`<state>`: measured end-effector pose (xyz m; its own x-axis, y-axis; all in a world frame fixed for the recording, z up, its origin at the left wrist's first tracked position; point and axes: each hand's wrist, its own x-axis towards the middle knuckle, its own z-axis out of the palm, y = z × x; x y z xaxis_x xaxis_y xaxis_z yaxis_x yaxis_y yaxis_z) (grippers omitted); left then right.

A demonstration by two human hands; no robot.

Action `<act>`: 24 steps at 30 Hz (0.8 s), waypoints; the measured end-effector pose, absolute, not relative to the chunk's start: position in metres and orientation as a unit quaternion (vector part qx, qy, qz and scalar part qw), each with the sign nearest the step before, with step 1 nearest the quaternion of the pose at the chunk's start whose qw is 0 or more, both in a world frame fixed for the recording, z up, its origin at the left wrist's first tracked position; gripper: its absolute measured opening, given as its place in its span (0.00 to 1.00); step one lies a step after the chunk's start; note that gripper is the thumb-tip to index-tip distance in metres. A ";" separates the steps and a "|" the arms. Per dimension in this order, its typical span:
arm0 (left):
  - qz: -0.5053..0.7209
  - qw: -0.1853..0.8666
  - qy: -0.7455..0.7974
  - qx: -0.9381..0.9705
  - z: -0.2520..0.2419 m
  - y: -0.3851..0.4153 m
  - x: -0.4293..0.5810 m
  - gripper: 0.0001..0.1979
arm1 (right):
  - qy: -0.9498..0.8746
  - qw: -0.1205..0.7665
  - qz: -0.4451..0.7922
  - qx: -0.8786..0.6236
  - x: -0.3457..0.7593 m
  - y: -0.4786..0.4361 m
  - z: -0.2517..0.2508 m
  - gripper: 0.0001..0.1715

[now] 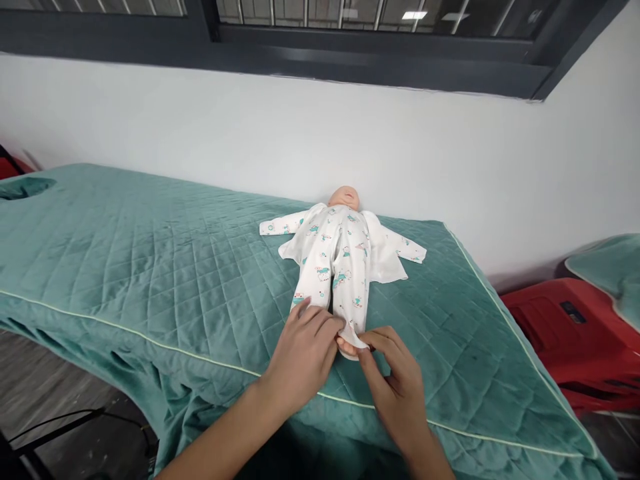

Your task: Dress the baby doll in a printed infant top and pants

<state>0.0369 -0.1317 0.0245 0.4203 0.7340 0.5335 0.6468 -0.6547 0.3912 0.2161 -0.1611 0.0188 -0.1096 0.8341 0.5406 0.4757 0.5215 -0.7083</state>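
A baby doll [344, 197] lies on its back on a teal quilted bed cover [150, 267], head toward the wall. It wears a white printed sleepsuit [336, 260] with sleeves spread to both sides. My left hand [305, 353] lies over the doll's left leg end, fingers curled on the cloth. My right hand [395, 373] pinches the cuff of the other trouser leg, where a bit of the doll's foot shows between my fingers.
The bed stands against a white wall under a dark window frame [350, 53]. A red plastic object [565, 333] sits on the floor at the right, beside another teal cover [610, 267]. Black cables [60, 427] lie on the floor at the lower left.
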 end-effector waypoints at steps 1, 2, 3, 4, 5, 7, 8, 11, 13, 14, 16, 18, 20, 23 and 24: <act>0.366 0.067 0.406 0.835 0.024 -0.133 0.036 0.08 | -0.722 0.489 0.181 -0.455 0.217 -0.162 0.019 0.11; 0.384 0.068 0.402 0.829 0.024 -0.135 0.035 0.08 | -0.722 0.487 0.178 -0.458 0.218 -0.162 0.019 0.11; 0.400 0.066 0.399 0.822 0.023 -0.138 0.033 0.08 | -0.724 0.483 0.173 -0.461 0.219 -0.163 0.017 0.11; 0.411 0.064 0.399 0.817 0.021 -0.140 0.032 0.09 | -0.728 0.476 0.167 -0.463 0.220 -0.164 0.015 0.10; 0.416 0.061 0.400 0.814 0.018 -0.143 0.030 0.09 | -0.735 0.465 0.163 -0.465 0.222 -0.166 0.012 0.10; 0.414 0.057 0.406 0.813 0.011 -0.149 0.024 0.09 | -0.753 0.437 0.165 -0.464 0.224 -0.169 0.004 0.08; 0.412 0.055 0.409 0.812 0.006 -0.152 0.020 0.09 | -0.761 0.422 0.172 -0.462 0.226 -0.171 0.001 0.07; 0.432 0.043 0.410 0.802 -0.007 -0.153 0.003 0.11 | -0.765 0.399 0.202 -0.463 0.234 -0.172 -0.003 0.04; 0.459 0.031 0.434 0.775 -0.013 -0.141 -0.010 0.13 | -0.757 0.401 0.209 -0.472 0.242 -0.165 0.000 0.02; 0.464 0.025 0.457 0.759 -0.016 -0.130 -0.017 0.13 | -0.753 0.403 0.200 -0.480 0.246 -0.158 0.003 0.02; 0.445 -0.003 0.505 0.740 -0.018 -0.099 -0.027 0.14 | -0.752 0.402 0.154 -0.499 0.253 -0.135 0.008 0.04; 0.398 -0.028 0.518 0.757 -0.018 -0.062 -0.031 0.17 | -0.757 0.396 0.080 -0.513 0.259 -0.102 0.011 0.07; 0.347 -0.042 0.506 0.788 -0.016 -0.028 -0.030 0.20 | -0.769 0.360 0.021 -0.527 0.261 -0.066 0.012 0.15; 0.258 -0.045 0.471 0.842 -0.012 0.004 -0.026 0.19 | -0.796 0.271 0.005 -0.541 0.259 -0.022 0.006 0.18; 0.235 -0.043 0.459 0.856 -0.011 0.010 -0.025 0.18 | -0.803 0.250 0.017 -0.541 0.258 -0.014 0.002 0.19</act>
